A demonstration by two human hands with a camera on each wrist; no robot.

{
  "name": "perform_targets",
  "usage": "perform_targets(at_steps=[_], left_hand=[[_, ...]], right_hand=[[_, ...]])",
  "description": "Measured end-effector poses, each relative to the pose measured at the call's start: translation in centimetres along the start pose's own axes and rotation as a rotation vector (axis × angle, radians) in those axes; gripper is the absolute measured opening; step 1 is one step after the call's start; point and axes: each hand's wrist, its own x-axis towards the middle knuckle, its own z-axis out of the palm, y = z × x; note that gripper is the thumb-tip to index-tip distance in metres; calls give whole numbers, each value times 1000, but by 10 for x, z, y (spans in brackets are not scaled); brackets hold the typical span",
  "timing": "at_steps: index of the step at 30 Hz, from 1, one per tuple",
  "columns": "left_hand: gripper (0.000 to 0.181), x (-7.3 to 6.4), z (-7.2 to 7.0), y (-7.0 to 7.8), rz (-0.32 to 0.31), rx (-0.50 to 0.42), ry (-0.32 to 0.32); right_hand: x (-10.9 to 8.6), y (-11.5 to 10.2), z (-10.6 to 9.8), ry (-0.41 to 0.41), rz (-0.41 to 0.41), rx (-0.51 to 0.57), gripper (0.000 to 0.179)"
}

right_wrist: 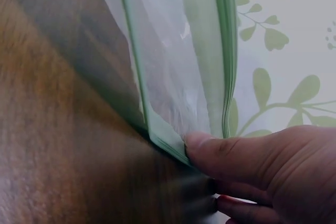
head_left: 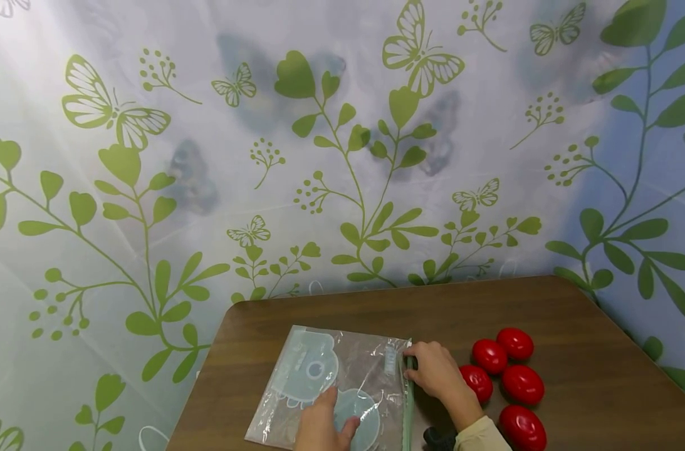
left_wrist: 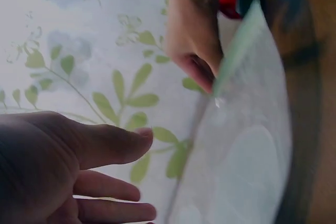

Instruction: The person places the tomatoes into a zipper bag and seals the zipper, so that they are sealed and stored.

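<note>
A clear plastic zip bag with pale blue cartoon prints lies on the table, its green zip edge toward the right. My right hand pinches the far end of that zip edge. In the right wrist view, the thumb presses on the corner of the green strip, and the bag's mouth gapes there. My left hand is over the near part of the bag, thumb and fingers spread. The left wrist view shows the left hand holding nothing, beside the raised bag.
Several glossy red egg-shaped things lie on the brown wooden table, just right of my right hand. A dark object sits at the right wrist. Behind the table hangs a white curtain with green leaves and butterflies.
</note>
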Motion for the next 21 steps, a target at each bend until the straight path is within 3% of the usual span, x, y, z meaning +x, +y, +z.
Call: perform_targets(at_steps=[2,5,10,15,16,21], left_hand=[[61,1,-24,28,-29,-46,-75],[60,2,-44,57,-58,-67,-123],[60,6,-47,79,-41,-82,-204],[59,11,-30,85,24,-71,-324],[57,11,-21,81,71,-45,-323],[58,11,24,66,164,27,-339]], right_hand=[[-1,1,0,-1,4,-1,44],[-2,1,-1,-1,3,-4,44],[-3,1,-3,-4,1,-5,42],[-4,2,-2,-13,10,-3,41],[-4,2,-1,-12,11,-3,40],[-3,2,-2,-12,7,-7,40]])
